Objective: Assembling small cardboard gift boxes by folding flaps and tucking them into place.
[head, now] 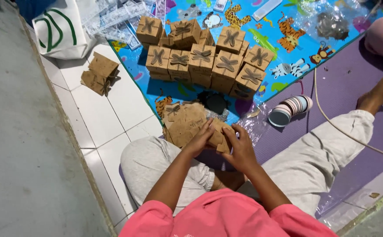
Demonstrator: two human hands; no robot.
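A partly folded brown cardboard box (218,137) sits between both hands above my lap. My left hand (201,140) grips its left side and my right hand (240,148) grips its right side. Just beyond it lies a stack of flat brown box blanks (183,122) on the floor by my knee. Several finished brown boxes with bow-shaped tops (202,59) stand grouped on a blue animal-print mat (283,44).
Two more boxes (100,72) lie on the white tiles at left. A white bag (62,28) and clear plastic packaging (112,19) sit at the top. A row of round discs (290,109) rests on the purple mat (349,87). A cord (332,120) crosses my leg.
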